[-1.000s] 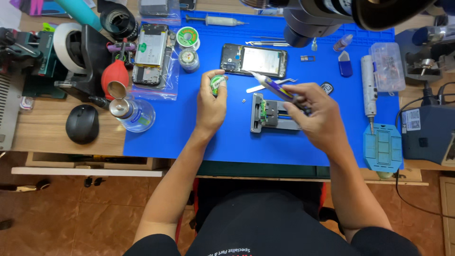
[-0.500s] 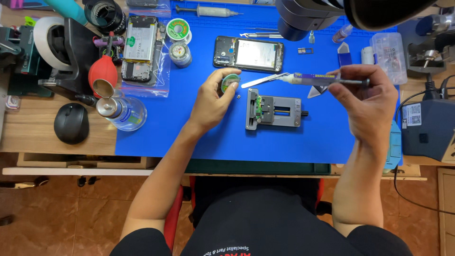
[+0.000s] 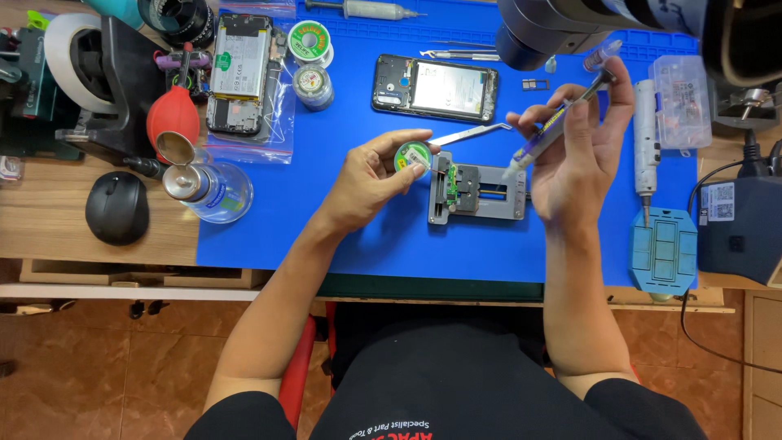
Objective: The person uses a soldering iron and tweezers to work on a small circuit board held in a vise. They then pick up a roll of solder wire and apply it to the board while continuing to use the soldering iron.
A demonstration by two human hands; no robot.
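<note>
Over the blue mat point(image 3: 342, 236) on the desk, seen from the head camera, the right hand point(image 3: 582, 151) has lifted further since half a second ago and now holds the syringe point(image 3: 554, 129) tilted, fingers closed round its barrel, tip aimed down toward the metal board holder point(image 3: 479, 194). That suggests the paste is about to be applied. The left hand point(image 3: 371, 175) has barely moved; its grip pinches one small green-topped round tin point(image 3: 413, 156) just beside the holder. Counted: one opened phone point(image 3: 436, 88), one tweezers point(image 3: 468, 135), two solder spools point(image 3: 310, 39), one black mouse point(image 3: 117, 208), one red blower point(image 3: 173, 116).
</note>
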